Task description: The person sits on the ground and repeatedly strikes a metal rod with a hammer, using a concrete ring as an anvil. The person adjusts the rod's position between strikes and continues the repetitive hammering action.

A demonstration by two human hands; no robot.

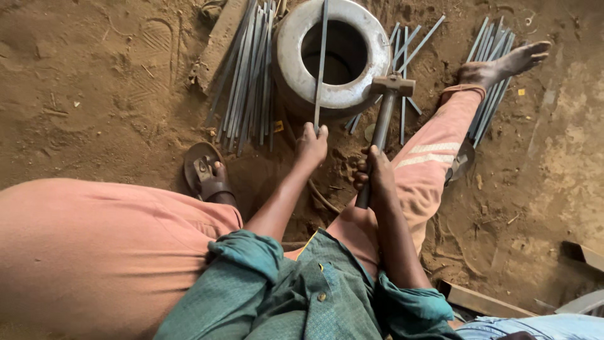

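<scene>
My left hand grips the near end of a thin grey metal strip that lies across the top of a heavy metal ring. My right hand is closed round the handle of a hammer; its head rests against the ring's right rim. I sit on the dirt ground with my legs in pinkish trousers spread to either side of the ring.
A pile of metal strips lies left of the ring, a few to its right, and another bundle under my bare right foot. My left foot wears a sandal. Wood pieces lie at lower right.
</scene>
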